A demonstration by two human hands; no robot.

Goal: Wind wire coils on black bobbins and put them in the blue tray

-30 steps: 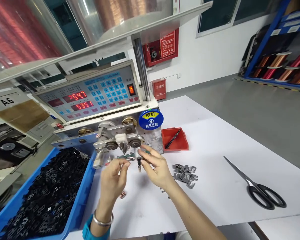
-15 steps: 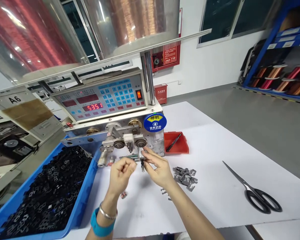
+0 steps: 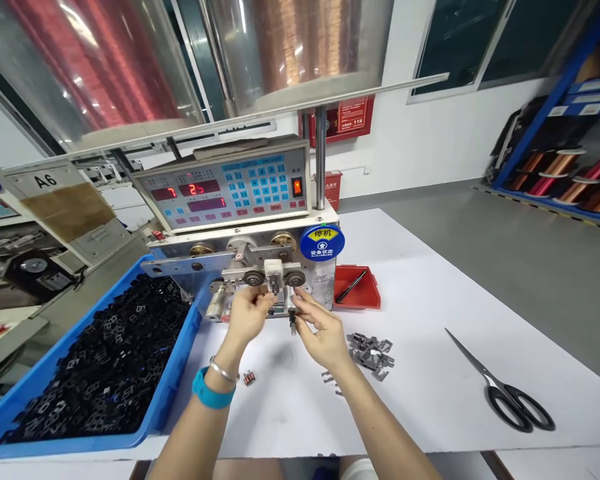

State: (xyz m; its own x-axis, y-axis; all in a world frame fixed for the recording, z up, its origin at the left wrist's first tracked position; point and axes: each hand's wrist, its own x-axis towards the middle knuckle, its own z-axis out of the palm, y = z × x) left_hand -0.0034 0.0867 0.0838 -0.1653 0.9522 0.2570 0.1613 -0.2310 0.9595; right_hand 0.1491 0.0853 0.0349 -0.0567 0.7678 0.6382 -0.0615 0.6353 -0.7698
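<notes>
Both my hands are at the front of a coil winding machine [image 3: 240, 200] with a blue keypad and red number displays. My left hand [image 3: 247, 317] is closed in a pinch just under the machine's two small rollers [image 3: 275, 279]; what it pinches is too small to name. My right hand [image 3: 320, 330] is beside it, fingers curled round the small spindle [image 3: 293, 320] that sticks down from the machine. A small wound coil [image 3: 249, 378] lies on the white table [image 3: 430, 293] below my left wrist.
A blue bin [image 3: 175, 373] full of several black bobbins stands at the left. A pile of grey metal clips [image 3: 373, 350] lies right of my hands, a red tray [image 3: 357, 290] with a black tool behind it, black scissors [image 3: 505, 393] farther right. Copper wire spools hang overhead.
My left hand rose from the table side up to the rollers and closed into a pinch. The machine's display numbers changed. The camera tilted up and shifted slightly.
</notes>
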